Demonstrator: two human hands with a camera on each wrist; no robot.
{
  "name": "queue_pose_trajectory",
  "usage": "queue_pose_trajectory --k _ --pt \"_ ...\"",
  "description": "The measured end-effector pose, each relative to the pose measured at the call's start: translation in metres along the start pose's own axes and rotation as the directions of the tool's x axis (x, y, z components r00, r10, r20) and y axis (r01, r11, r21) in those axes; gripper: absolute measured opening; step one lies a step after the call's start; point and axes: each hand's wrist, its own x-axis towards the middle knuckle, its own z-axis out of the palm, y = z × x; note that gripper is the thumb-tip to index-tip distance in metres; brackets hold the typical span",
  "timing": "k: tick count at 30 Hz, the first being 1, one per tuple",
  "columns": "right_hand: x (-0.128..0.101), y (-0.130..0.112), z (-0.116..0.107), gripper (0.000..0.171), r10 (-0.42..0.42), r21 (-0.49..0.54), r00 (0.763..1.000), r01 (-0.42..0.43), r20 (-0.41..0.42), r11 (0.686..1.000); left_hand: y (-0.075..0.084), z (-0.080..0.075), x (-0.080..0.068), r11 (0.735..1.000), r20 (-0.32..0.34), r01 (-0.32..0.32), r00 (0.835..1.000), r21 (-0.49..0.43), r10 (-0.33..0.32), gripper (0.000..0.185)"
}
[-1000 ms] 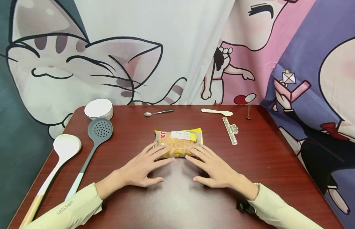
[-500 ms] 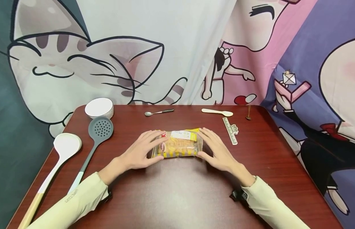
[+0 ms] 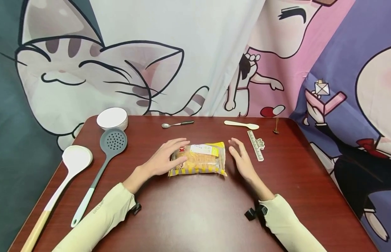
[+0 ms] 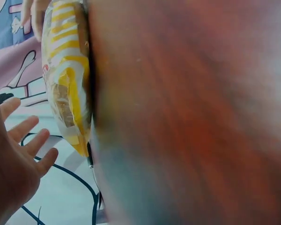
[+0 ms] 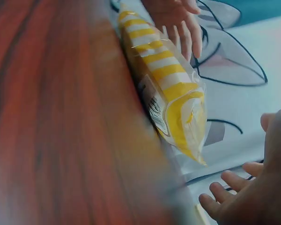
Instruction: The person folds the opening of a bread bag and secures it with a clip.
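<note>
A clear plastic food packet [image 3: 200, 161] with yellow stripes and a white label lies flat in the middle of the table. Yellowish food shows through its front. My left hand [image 3: 166, 156] hovers at its left end, fingers spread and overlapping that end in the head view. On the other side, my right hand [image 3: 242, 160] is held just off the packet's right end, fingers loosely bent and holding nothing. From the right wrist, the packet's striped end [image 5: 166, 84] with a barcode is visible, with a gap between it and the right hand's fingers [image 5: 232, 180].
At the left lie a white ladle [image 3: 76, 159] and a grey slotted skimmer [image 3: 113, 141], beside a white bowl [image 3: 112, 119]. Toward the back are a small metal spoon [image 3: 177, 124], a cream spoon [image 3: 241, 124], a ruler-edged clip [image 3: 256, 145] and a tiny dark-ended spoon [image 3: 276, 126].
My hands have moved apart from over the packet's front to its two ends. The right hand has then drawn slightly away to the right. The packet stays about where it was.
</note>
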Motion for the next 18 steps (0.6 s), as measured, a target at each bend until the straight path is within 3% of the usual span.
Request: queue_pose_trajectory --k 5,9,14,18 --pt "0.006 0.005 0.004 0.048 0.085 0.113 0.994 -0.077 -0.065 0.991 -0.003 0.004 0.015 0.996 0.021 0.044 0.999 -0.072 -0.042 0.054" --pt "0.011 0.014 0.010 0.045 0.082 0.104 0.987 -0.069 -0.135 0.992 -0.007 0.008 0.028 0.989 0.054 0.096 0.994 -0.111 -0.090 0.052" --pt "0.018 0.027 0.020 0.032 0.023 -0.001 0.963 -0.024 -0.267 1.000 -0.003 0.012 0.050 0.978 0.088 0.141 0.988 -0.154 -0.129 0.054" --pt "0.023 0.031 0.027 0.019 -0.068 -0.200 0.924 -0.010 -0.377 0.980 0.003 0.018 0.070 0.973 0.136 0.163 0.981 -0.161 -0.142 0.054"
